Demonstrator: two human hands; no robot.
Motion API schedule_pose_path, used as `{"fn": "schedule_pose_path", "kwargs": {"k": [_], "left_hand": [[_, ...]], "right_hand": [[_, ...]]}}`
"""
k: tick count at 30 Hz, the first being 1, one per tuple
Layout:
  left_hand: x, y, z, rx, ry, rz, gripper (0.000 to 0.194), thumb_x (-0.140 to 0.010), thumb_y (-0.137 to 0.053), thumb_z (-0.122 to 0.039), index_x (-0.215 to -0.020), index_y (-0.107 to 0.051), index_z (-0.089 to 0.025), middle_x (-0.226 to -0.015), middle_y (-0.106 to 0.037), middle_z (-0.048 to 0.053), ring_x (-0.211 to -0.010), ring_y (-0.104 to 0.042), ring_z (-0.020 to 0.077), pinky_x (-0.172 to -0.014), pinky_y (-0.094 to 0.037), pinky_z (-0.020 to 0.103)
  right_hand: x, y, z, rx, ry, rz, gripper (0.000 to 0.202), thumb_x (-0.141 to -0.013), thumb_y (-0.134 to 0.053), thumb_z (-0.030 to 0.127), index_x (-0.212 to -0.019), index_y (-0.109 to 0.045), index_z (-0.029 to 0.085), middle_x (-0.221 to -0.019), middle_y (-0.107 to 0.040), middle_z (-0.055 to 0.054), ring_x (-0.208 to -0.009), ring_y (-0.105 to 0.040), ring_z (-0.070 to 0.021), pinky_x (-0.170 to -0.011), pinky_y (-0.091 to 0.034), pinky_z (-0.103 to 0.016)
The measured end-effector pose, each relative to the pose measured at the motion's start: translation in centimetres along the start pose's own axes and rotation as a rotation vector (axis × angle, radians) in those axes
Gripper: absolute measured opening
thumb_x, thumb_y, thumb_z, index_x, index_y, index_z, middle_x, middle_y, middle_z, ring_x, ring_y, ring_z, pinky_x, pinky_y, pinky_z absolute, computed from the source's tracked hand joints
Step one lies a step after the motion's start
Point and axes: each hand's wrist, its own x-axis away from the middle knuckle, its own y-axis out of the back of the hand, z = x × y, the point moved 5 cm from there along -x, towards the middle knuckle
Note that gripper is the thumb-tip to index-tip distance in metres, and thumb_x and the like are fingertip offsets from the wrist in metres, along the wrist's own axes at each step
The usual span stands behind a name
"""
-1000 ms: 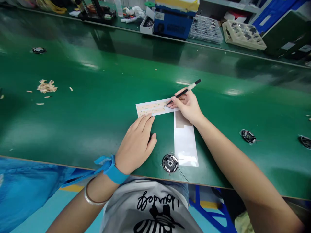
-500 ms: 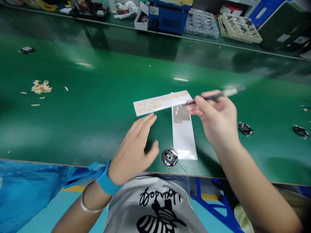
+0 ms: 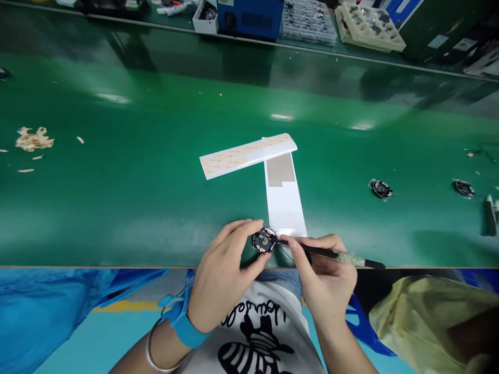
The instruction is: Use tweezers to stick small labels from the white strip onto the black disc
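Both hands are seen from the head camera at the near edge of the green conveyor belt point(image 3: 117, 208): a round circuit module point(image 3: 264, 240) is pinched by the left hand point(image 3: 224, 275), while black tweezers point(image 3: 323, 252) are gripped by the right hand point(image 3: 325, 283), tips on the module. Placement appears under way, not finished; a sticker strip point(image 3: 245, 155) and a white backing sheet point(image 3: 284, 200) lie just beyond.

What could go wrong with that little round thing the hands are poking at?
The round part sits close to the table's front edge, steadied only by the left hand, so it might slip off. The tweezers in the right hand have their tip on the part's exposed inside; a slip could scratch it. A thin wire trails from the part near the tweezers and could get snagged.
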Motion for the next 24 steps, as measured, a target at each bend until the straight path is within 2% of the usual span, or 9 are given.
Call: {"fn": "schedule_pose_path", "kwargs": {"k": [7,13,17,20,24], "left_hand": [[0.2,0.0,-0.2,0.019,-0.007,-0.052,0.037,-0.082,-0.072,-0.018,-0.113,-0.054,-0.022,-0.116,-0.066,0.005,-0.116,-0.059,0.0228,-0.094,-0.055,0.042],[-0.2,-0.1,-0.8,-0.016,-0.174,-0.052,0.011,-0.088,-0.067,-0.017,-0.095,-0.059,-0.02,-0.114,-0.068,0.004,-0.117,-0.056,0.0228,-0.098,-0.054,0.043],[0.0,0.0,-1.3,-0.098,-0.288,-0.06,0.013,-0.09,-0.063,-0.016,-0.103,-0.063,-0.018,-0.116,-0.068,0.007,-0.117,-0.056,0.0234,-0.098,-0.054,0.043],[0.1,-0.1,-1.1,-0.137,-0.269,-0.033,0.018,-0.09,-0.063,-0.017,-0.108,-0.064,-0.018,-0.121,-0.066,0.008,-0.12,-0.054,0.0252,-0.098,-0.055,0.045],[0.3,-0.1,-1.0,-0.159,-0.257,-0.021,0.023,-0.091,-0.062,-0.018,-0.114,-0.064,-0.018,-0.124,-0.065,0.007,-0.121,-0.054,0.0263,-0.097,-0.056,0.046]], "right_hand": [[0.2,0.1,-0.3,0.011,0.018,-0.015,0.017,-0.076,-0.076,0.01,-0.083,-0.064,0.02,-0.083,-0.076,0.0,-0.082,-0.077,-0.0173,-0.076,-0.063,-0.023],[0.3,0.1,-0.5,0.01,0.014,0.024,0.018,-0.078,-0.074,0.01,-0.085,-0.062,0.021,-0.086,-0.077,0.0,-0.084,-0.076,-0.0172,-0.078,-0.062,-0.026],[0.3,0.1,-0.6,-0.004,0.017,0.07,0.019,-0.079,-0.072,0.009,-0.088,-0.06,0.022,-0.09,-0.077,-0.002,-0.087,-0.076,-0.0185,-0.082,-0.062,-0.031],[0.3,0.1,-0.6,0.007,0.025,0.078,0.019,-0.079,-0.072,0.009,-0.089,-0.061,0.021,-0.091,-0.077,-0.004,-0.088,-0.076,-0.0206,-0.081,-0.063,-0.034],[0.3,0.3,-0.5,0.015,0.033,0.053,0.018,-0.079,-0.072,0.009,-0.088,-0.061,0.02,-0.089,-0.077,-0.004,-0.087,-0.076,-0.0201,-0.078,-0.064,-0.032]]}}
